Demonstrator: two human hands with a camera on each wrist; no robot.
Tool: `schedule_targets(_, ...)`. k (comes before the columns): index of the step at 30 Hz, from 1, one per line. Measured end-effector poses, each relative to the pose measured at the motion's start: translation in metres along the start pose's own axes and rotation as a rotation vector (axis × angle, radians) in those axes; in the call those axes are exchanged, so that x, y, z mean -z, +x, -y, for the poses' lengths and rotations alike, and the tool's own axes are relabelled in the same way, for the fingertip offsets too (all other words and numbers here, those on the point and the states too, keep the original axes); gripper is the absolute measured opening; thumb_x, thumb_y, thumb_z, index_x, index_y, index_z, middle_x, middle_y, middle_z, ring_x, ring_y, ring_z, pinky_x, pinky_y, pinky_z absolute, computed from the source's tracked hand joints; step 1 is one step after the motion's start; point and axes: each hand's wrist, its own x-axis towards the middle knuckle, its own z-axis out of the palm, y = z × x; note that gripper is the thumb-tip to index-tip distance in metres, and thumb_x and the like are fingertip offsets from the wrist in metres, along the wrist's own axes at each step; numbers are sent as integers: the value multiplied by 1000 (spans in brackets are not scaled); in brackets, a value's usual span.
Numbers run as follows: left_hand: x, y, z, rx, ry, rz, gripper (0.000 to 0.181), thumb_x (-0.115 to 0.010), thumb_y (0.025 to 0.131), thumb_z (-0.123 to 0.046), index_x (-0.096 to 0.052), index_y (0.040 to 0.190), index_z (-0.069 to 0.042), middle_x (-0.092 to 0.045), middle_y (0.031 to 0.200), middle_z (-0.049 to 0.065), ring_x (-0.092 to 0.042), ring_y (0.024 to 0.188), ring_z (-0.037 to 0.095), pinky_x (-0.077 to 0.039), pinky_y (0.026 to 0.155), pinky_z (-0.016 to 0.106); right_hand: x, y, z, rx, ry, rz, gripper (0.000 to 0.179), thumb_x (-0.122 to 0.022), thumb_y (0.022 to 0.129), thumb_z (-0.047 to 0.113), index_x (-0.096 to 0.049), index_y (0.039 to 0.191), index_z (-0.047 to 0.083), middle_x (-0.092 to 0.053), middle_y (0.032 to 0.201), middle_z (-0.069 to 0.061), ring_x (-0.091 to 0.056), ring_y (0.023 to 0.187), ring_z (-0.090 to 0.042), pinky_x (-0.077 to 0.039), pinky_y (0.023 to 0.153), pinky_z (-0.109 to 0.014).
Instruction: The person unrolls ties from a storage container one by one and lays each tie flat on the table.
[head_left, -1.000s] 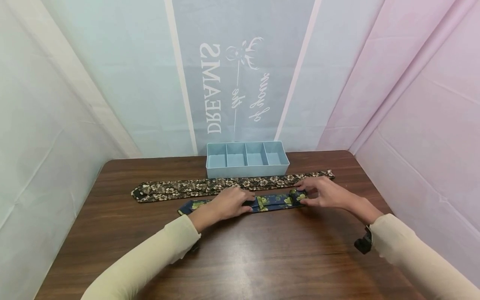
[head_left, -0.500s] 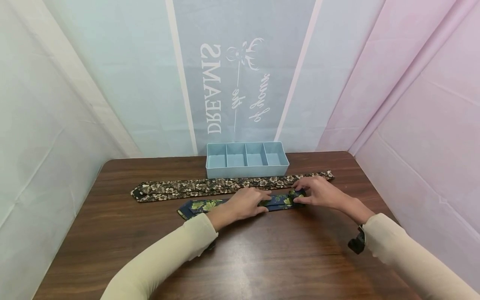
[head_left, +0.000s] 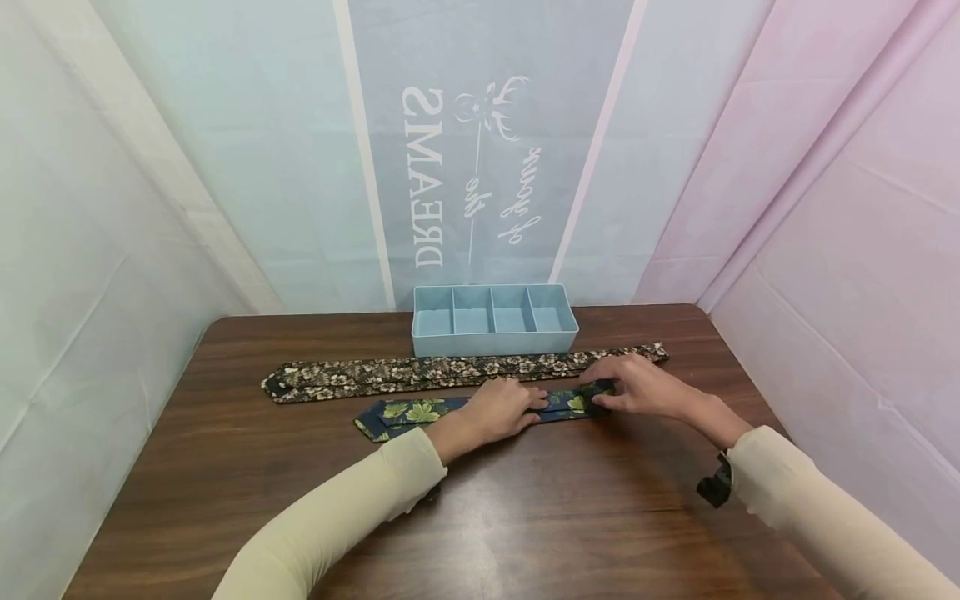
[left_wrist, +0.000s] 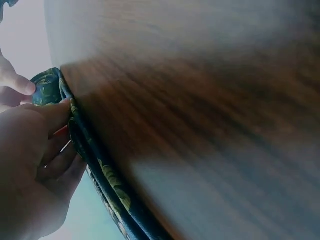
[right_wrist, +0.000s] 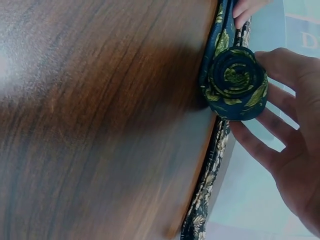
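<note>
A navy necktie (head_left: 420,411) with green leaves lies lengthwise on the table, its pointed wide end at the left. Its right end is wound into a spiral roll (right_wrist: 235,77), standing on edge. My right hand (head_left: 641,387) grips this roll between thumb and fingers. To its left, my left hand (head_left: 498,410) holds the flat part of the tie, thumb at the near edge and fingers at the far one. The left hand covers the tie's middle in the head view. Behind lies a second necktie (head_left: 382,377), black with cream flowers, stretched out flat.
A pale blue box (head_left: 495,343) with several compartments stands at the back of the brown wooden table (head_left: 540,508). Hanging cloth (head_left: 292,167) encloses the table at the back and both sides.
My left hand has slid right along the navy necktie, closer to the roll, uncovering more of its left part. My right hand has stayed on the roll, shifting slightly left.
</note>
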Motion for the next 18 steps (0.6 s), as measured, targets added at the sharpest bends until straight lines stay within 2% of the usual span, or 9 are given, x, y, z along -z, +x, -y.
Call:
schedule_targets(3, -2, 0, 1, 3, 4, 7, 38, -65, 107, -33, -68, 143, -23, -64, 146, -6, -72, 120, 22, -61, 96, 37, 2, 0, -1, 19, -20, 24, 27, -79, 93, 8, -80, 120, 7, -77, 123, -9, -75, 102, -21, -62, 80, -41)
schedule_targets(8, -2, -4, 3, -12, 7, -8, 37, -67, 106, -32, -69, 142, -23, -64, 146, -5, -74, 114, 21, -62, 95, 35, 3, -3, -4, -2, -16, 45, 25, -76, 93, 6, -81, 118, 7, -76, 125, -13, -74, 111, -31, -64, 80, -42)
schedule_targets(13, 0, -10, 8, -17, -14, -13, 37, -68, 106, -30, -69, 141, -22, -64, 146, -4, -75, 113, 23, -62, 93, 35, 2, -5, -5, -42, -33, -9, 19, -79, 93, 12, -83, 111, 10, -78, 121, -10, -77, 104, -25, -65, 77, -39)
schedule_targets(18, 3, -15, 12, -25, -60, 10, 36, -68, 106, -28, -69, 140, -19, -62, 147, -4, -74, 115, 22, -62, 93, 34, 0, -7, -4, -85, -29, -67, 12, -86, 91, 21, -81, 99, 14, -80, 115, -8, -72, 77, -11, -54, 61, -26)
